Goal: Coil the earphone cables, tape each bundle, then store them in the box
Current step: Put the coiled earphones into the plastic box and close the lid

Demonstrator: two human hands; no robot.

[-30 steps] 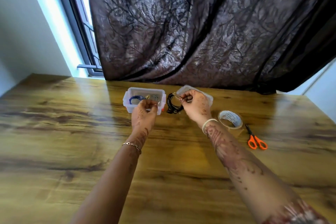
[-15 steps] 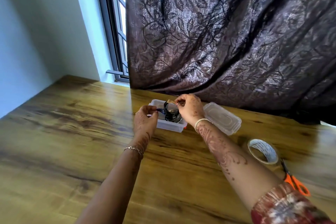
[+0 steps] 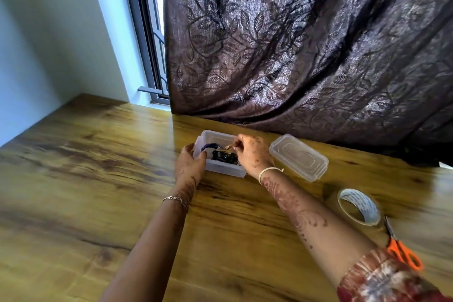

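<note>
A small clear plastic box [image 3: 226, 171] stands on the wooden table near the curtain. Inside lie a blue coiled cable [image 3: 210, 146] and a black coiled earphone bundle [image 3: 224, 156]. My left hand [image 3: 190, 163] grips the box's left end. Above the box's right half, my right hand [image 3: 251, 153] pinches the taped top of the black bundle, which sits down in the box. The box's clear lid [image 3: 298, 157] lies upside down just to the right.
A roll of brown tape [image 3: 359, 206] lies on the table at the right, with orange-handled scissors [image 3: 402, 251] beside it. A dark patterned curtain [image 3: 306, 44] hangs behind the box. The window frame [image 3: 144, 32] and a wall stand at the left.
My right hand has carried the black bundle from beside the box down into it. My left hand slid to the box's left end. The camera has turned left and come closer.
</note>
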